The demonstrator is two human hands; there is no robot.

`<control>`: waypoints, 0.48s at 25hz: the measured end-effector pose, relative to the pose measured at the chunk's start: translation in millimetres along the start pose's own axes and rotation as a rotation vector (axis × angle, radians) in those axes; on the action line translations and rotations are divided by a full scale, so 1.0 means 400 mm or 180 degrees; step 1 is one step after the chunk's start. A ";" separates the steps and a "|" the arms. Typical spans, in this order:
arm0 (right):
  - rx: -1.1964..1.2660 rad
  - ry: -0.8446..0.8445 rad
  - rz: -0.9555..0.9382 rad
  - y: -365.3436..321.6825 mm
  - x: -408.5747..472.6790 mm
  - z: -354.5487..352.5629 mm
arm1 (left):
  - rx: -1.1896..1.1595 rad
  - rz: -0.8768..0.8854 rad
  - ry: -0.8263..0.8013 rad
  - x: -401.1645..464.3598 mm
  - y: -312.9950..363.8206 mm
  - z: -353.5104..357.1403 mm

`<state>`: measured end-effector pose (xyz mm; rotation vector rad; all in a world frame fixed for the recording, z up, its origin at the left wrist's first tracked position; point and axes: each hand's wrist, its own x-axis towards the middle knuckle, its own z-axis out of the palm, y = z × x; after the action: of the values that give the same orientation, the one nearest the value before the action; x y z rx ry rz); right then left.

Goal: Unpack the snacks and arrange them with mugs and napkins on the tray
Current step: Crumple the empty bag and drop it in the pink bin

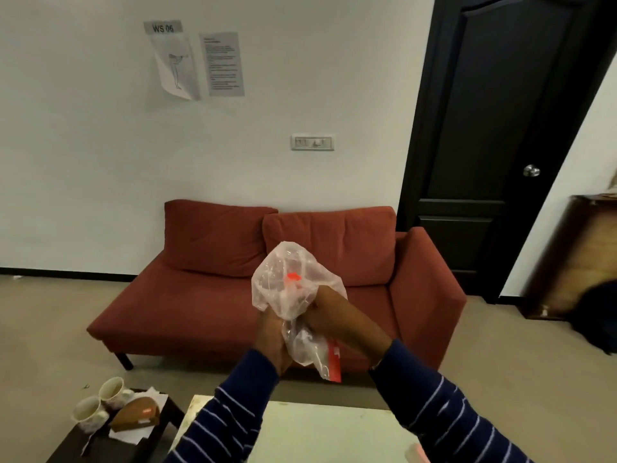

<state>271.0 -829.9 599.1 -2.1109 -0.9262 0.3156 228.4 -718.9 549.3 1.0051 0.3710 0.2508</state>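
Observation:
Both hands hold a clear plastic bag with red markings up in front of me, over the far edge of the white table. My left hand grips its lower left side. My right hand grips it from the right. What the crumpled bag contains cannot be made out. At the bottom left, two white mugs lie on their sides on a dark tray. Beside them are a brown wrapped snack and white napkins.
A pale white table is directly below my arms. A red sofa stands against the far wall, a dark door to its right. A wooden cabinet and a dark bag are at the right edge.

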 end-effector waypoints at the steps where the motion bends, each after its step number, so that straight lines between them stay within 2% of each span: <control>1: -0.0184 0.0270 -0.0107 -0.002 -0.016 -0.004 | -0.0018 -0.0159 0.0111 0.002 0.006 0.011; 3: -0.0080 0.1090 -0.0528 0.000 -0.059 -0.002 | -0.0231 -0.0354 -0.0039 0.006 0.048 0.016; 5: -0.0191 0.1808 -0.1067 0.016 -0.090 0.019 | -0.0744 -0.0421 -0.0132 0.005 0.098 0.006; 6: -0.0200 0.1907 -0.1231 0.017 -0.089 0.037 | -0.0784 -0.0378 -0.0186 0.003 0.115 -0.010; 8: 0.0013 0.1703 -0.1292 -0.006 -0.061 0.079 | -0.0275 -0.0255 -0.0364 -0.003 0.111 -0.019; 10: 0.0194 0.1706 -0.1262 -0.042 -0.028 0.119 | 0.0119 0.0292 -0.0665 -0.023 0.085 -0.012; 11: 0.0319 0.1795 -0.1219 -0.064 -0.016 0.126 | -0.0186 0.0555 -0.0767 -0.037 0.085 -0.009; 12: 0.0389 0.1976 -0.1207 -0.080 -0.003 0.126 | -0.0515 0.0515 -0.0830 -0.046 0.095 -0.003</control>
<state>228.8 -788.5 590.1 -1.7098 -0.8688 -0.4447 209.8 -705.3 584.8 0.8955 0.0312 0.2868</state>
